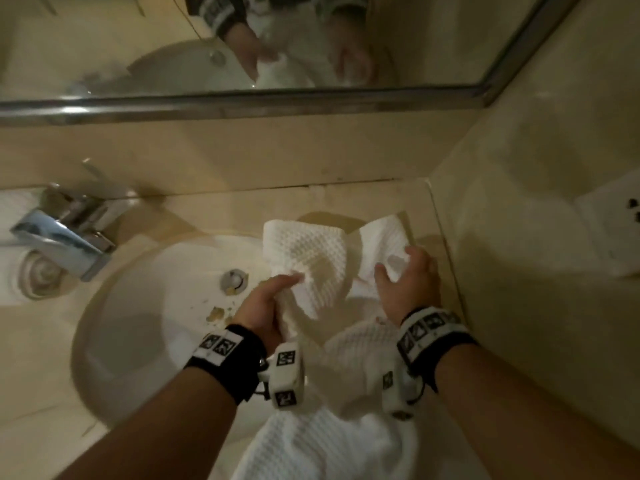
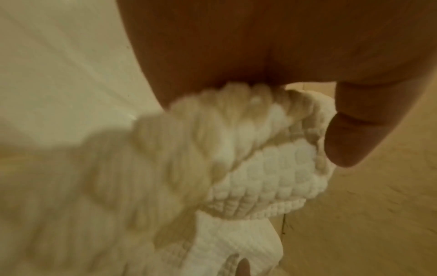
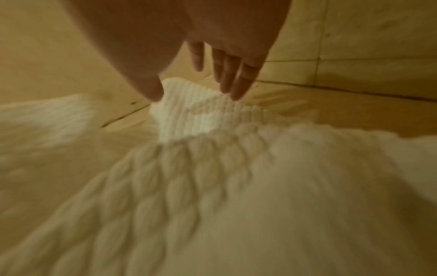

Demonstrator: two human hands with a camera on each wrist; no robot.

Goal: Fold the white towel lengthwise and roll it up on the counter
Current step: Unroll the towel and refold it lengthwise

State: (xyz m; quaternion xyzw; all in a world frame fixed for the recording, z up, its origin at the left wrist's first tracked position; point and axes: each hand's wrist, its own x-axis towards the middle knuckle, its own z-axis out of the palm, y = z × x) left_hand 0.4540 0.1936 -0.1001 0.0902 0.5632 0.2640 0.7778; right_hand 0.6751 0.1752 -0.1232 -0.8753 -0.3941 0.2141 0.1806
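Hands: both on the white towel [image 1: 311, 268]. Left hand [image 1: 265, 304], fingers and thumb curled round a bunched edge, one corner flap standing up above the fist; its wrist view shows the thumb [image 2: 350, 134] against gathered waffle weave [image 2: 272, 171]. Right hand [image 1: 407, 282], thumb and fingers closed on the other corner, which also stands up; in its wrist view the fingers [image 3: 232, 78] reach down to a small raised fold [image 3: 189, 112] (view blurred, contact of every finger not certain).

Towel: white, waffle-textured, unfolded and unrolled. Upper corners lifted over the back right part of the counter [image 1: 346, 202], middle sagging between the wrists, lower length trailing toward the near edge of the picture.

Wrists: black bands with white marker tags, one each [image 1: 225, 358] [image 1: 433, 334].

Surroundings: oval basin [image 1: 138, 323] just left of the towel, brown specks near its overflow fitting [image 1: 234, 280]; chrome tap [image 1: 65, 233] at far left; framed mirror [image 1: 242, 39] above; white wall socket [image 1: 613, 230] on the right wall.
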